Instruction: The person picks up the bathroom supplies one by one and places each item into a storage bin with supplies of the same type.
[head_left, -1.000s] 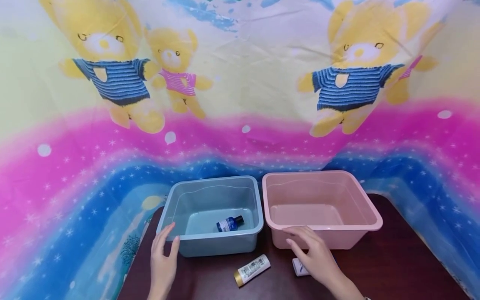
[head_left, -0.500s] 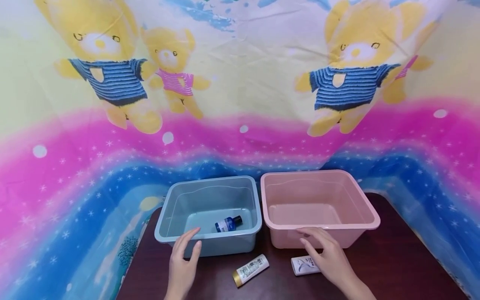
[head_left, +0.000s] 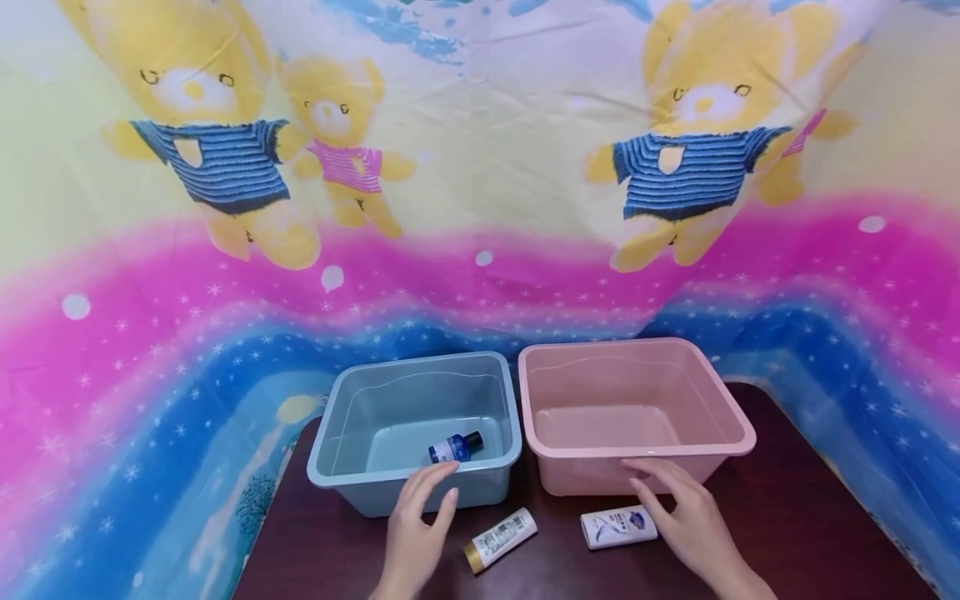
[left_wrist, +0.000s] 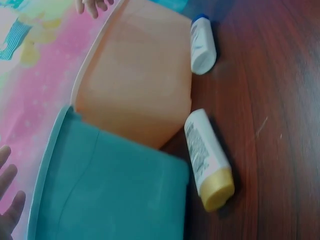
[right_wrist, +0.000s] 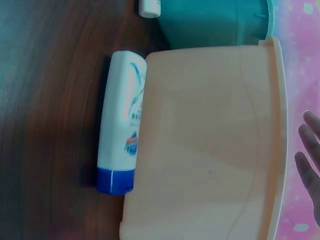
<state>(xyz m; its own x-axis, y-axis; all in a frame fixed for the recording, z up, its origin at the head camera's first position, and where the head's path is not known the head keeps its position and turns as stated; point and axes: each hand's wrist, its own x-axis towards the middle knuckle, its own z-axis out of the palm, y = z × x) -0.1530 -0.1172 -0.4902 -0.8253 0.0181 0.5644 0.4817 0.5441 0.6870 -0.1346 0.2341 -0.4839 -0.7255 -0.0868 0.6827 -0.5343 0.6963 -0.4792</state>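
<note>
My left hand (head_left: 420,529) hovers before the front wall of the blue plastic basin (head_left: 360,492), its fingers loosely spread and holding nothing. Right of it, a white bottle with a gold cap (head_left: 501,540) lies slanted on the table. My right hand (head_left: 693,521), also loose-fingered, is in front of the pink plastic basin (head_left: 562,475). Beside that hand lies a white bottle with blue print (head_left: 618,527); its blue cap (right_wrist: 115,181) shows in the right wrist view but is hidden by the hand from the head. Inside the blue basin lies a small dark-blue bottle with a black cap (head_left: 456,448).
Both basins stand side by side at the back of a dark wood table (head_left: 810,517). Close behind them hangs a cloth backdrop (head_left: 480,292) printed with bears, also reaching round the sides.
My left hand has moved right along the blue basin's front towards the gold-capped bottle. My right hand has shifted right, uncovering more of the white bottle. The view has turned slightly.
</note>
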